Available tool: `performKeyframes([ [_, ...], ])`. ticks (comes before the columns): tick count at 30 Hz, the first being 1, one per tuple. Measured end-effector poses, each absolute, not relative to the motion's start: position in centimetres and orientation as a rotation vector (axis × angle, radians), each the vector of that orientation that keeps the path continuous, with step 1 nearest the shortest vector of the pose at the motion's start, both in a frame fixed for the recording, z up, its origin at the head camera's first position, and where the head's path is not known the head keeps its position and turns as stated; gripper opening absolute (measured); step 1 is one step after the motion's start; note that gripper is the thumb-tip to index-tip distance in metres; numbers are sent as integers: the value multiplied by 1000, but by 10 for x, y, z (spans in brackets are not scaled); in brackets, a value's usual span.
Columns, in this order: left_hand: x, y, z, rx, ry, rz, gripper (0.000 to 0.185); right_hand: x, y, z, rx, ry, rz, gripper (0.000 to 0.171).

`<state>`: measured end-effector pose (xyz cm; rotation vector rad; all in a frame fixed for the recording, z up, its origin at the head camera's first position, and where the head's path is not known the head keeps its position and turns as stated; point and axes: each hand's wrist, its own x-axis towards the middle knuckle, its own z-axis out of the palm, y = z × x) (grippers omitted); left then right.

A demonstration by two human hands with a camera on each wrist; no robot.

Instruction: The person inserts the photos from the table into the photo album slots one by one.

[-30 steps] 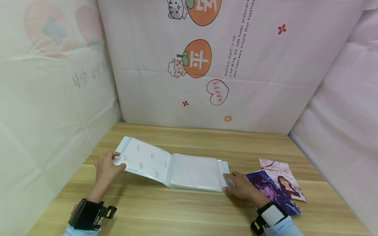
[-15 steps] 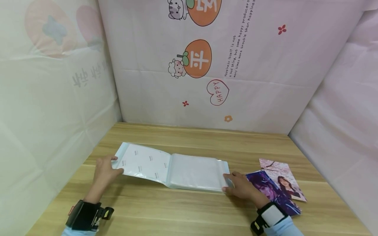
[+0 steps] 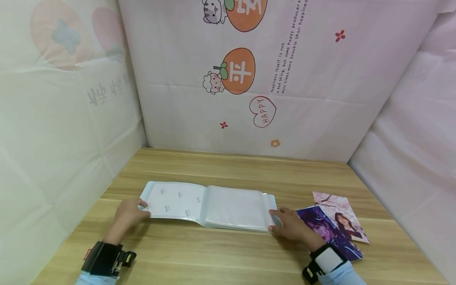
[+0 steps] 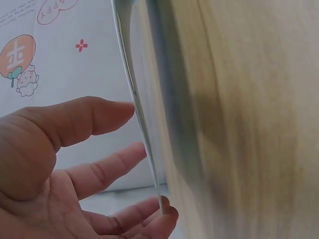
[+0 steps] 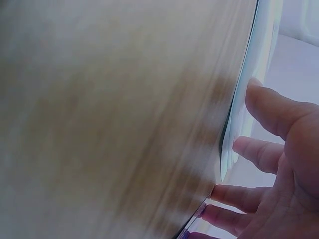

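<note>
Left cover (image 3: 171,199) now nearly flat, pale-blue album (image 3: 213,206) open.

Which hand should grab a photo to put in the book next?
Probably the right hand: the photos lie just beside it, while the left hand holds the album's far cover edge.
</note>
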<state>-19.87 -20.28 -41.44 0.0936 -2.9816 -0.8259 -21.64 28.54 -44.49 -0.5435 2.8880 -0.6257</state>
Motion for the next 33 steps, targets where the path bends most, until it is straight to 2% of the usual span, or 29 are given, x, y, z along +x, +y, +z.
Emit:
performKeyframes([
  [7, -198, -205, -421, 123, -3075, -840, 36, -216, 282, -445, -458, 2895, -663, 71],
  [26, -199, -203, -423, 125, -3086, -748, 27, -218, 280, -443, -424, 2938, -596, 67],
  [30, -200, -202, -424, 133, -3104, -751, 27, -220, 283, -444, -491, 2977, -618, 62],
  [33, -200, -203, -425, 131, -3113, -758, 28, -223, 290, -443, -604, 3002, -714, 48],
])
